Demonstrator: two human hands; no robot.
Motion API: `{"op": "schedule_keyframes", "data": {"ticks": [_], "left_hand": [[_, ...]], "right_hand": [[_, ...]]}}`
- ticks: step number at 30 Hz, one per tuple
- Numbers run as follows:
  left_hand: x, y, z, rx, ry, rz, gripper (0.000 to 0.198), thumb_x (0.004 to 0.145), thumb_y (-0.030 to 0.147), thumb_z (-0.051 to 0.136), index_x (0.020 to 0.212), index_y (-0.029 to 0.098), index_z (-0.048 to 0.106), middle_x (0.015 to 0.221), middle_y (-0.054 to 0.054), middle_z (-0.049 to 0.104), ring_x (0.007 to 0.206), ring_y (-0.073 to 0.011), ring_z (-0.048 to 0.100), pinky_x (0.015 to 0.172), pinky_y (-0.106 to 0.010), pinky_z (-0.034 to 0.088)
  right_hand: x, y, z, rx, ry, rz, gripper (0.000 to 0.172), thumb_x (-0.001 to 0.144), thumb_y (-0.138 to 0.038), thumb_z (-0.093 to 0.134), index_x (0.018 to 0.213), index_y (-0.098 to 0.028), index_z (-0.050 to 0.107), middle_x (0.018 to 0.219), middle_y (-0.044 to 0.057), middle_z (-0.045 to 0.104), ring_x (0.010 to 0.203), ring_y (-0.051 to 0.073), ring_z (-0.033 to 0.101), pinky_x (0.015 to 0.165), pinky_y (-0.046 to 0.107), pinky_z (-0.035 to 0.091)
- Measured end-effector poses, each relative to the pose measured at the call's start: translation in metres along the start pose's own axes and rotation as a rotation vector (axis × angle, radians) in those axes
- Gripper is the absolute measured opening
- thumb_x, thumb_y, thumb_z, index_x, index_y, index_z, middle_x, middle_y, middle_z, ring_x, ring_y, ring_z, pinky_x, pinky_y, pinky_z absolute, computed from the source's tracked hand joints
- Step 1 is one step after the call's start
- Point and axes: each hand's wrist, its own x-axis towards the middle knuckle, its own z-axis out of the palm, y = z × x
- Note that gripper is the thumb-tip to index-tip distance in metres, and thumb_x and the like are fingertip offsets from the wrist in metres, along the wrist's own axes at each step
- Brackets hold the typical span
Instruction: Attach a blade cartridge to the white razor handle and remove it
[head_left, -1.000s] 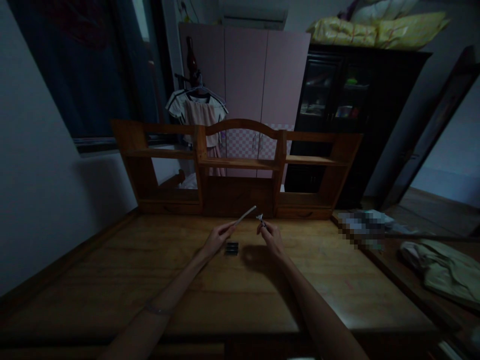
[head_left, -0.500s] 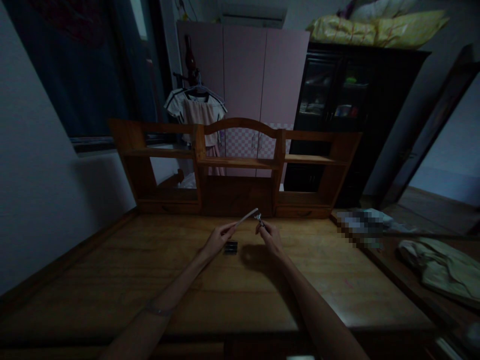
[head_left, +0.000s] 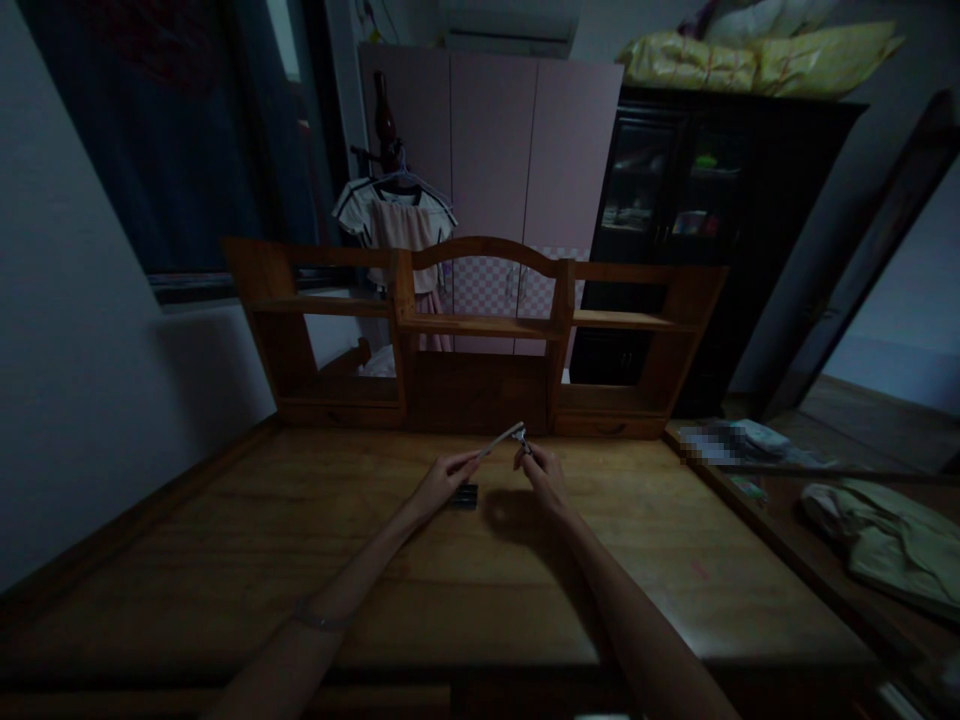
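Above the wooden desk, my left hand (head_left: 444, 482) is closed on a slim pale stick (head_left: 498, 440) that looks like a toothbrush. It slants up to the right. Opposite it, my right hand (head_left: 543, 474) grips a small silver razor (head_left: 522, 438) by its dark handle, head up. The stick's far end meets the razor's head or overlaps it in view; I cannot tell if they touch. A small black ribbed case (head_left: 466, 497) lies on the desk just below my left hand, which partly hides it.
A wooden shelf unit (head_left: 480, 326) stands along the back of the desk (head_left: 337, 560). To the right, past the desk's raised edge, lie folded pale cloth (head_left: 892, 535) and other items. A pink wardrobe (head_left: 491, 150) and a dark cabinet (head_left: 720, 190) stand behind.
My left hand has moved slightly right, bringing the stick's tip to the razor's head and covering more of the black case. My right hand has barely moved.
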Motion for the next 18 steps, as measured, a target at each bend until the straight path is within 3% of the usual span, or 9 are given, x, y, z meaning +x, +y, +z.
{"op": "schedule_keyframes", "data": {"ticks": [3, 6, 11, 18], "left_hand": [[0.0015, -0.0034, -0.0016, 0.038, 0.032, 0.035, 0.049, 0.078, 0.048, 0.055, 0.111, 0.012, 0.063, 0.100, -0.009, 0.066, 0.088, -0.0201, 0.055, 0.075, -0.027, 0.041], [0.0014, -0.0031, -0.0041, 0.041, 0.087, 0.018, 0.052, 0.079, 0.047, 0.055, 0.114, 0.010, 0.061, 0.092, -0.008, 0.066, 0.078, -0.0176, 0.055, 0.068, -0.025, 0.041], [0.0000, -0.0010, -0.0023, 0.015, -0.016, 0.008, 0.048, 0.080, 0.045, 0.054, 0.115, 0.012, 0.061, 0.094, -0.008, 0.066, 0.077, -0.0170, 0.055, 0.067, -0.025, 0.041], [0.0013, -0.0012, -0.0024, -0.015, 0.064, -0.019, 0.052, 0.076, 0.047, 0.058, 0.114, 0.012, 0.061, 0.101, -0.009, 0.065, 0.086, -0.0197, 0.056, 0.070, -0.026, 0.043]], "right_hand": [[0.0007, 0.0014, 0.0007, 0.023, 0.001, 0.001, 0.024, 0.079, -0.030, 0.041, 0.067, -0.016, 0.056, 0.058, -0.002, 0.041, 0.056, 0.013, 0.041, 0.053, 0.022, 0.028], [0.0006, 0.0001, 0.0007, 0.036, 0.009, -0.016, 0.025, 0.080, -0.031, 0.041, 0.066, -0.016, 0.056, 0.058, -0.002, 0.042, 0.056, 0.013, 0.041, 0.053, 0.022, 0.028], [-0.0012, -0.0049, -0.0010, 0.028, 0.000, -0.020, 0.024, 0.080, -0.029, 0.041, 0.066, -0.016, 0.056, 0.060, -0.001, 0.045, 0.059, 0.013, 0.044, 0.054, 0.022, 0.029], [-0.0017, -0.0061, -0.0022, 0.024, -0.003, -0.005, 0.023, 0.079, -0.028, 0.040, 0.067, -0.016, 0.056, 0.060, -0.001, 0.043, 0.059, 0.013, 0.042, 0.054, 0.022, 0.029]]}}
